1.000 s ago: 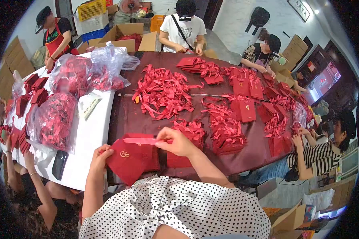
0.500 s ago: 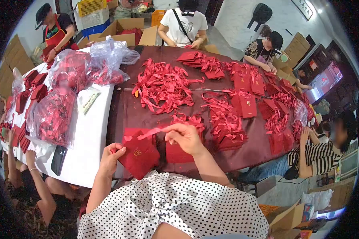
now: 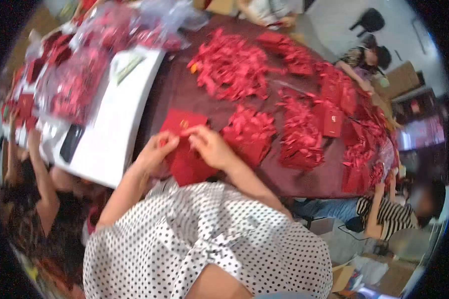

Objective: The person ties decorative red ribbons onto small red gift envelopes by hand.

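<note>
My left hand (image 3: 159, 148) is closed on the upper left edge of a red pouch (image 3: 190, 167), which hangs just in front of my body at the table's edge. My right hand (image 3: 209, 147) is at the top of the same pouch, its thumb and fingers pinched together on what looks like the pouch's ribbon; the image is blurred there. Behind my fingers, on the table, lies another red pouch (image 3: 183, 121) with a gold mark. To the right of my right hand is a stack of red pouches (image 3: 252, 147) topped with ribbons.
A large heap of red ribbons (image 3: 232, 67) lies on the dark red tablecloth (image 3: 167, 82). More pouch stacks (image 3: 303, 139) stand to the right. At left, a white table (image 3: 117, 112) holds stuffed plastic bags (image 3: 75, 89) and a black phone (image 3: 71, 143). Several people work around the tables.
My right hand has come down and left from pulling a ribbon out and is now close to my left hand at the pouch's top. The camera view has tilted and shifted.
</note>
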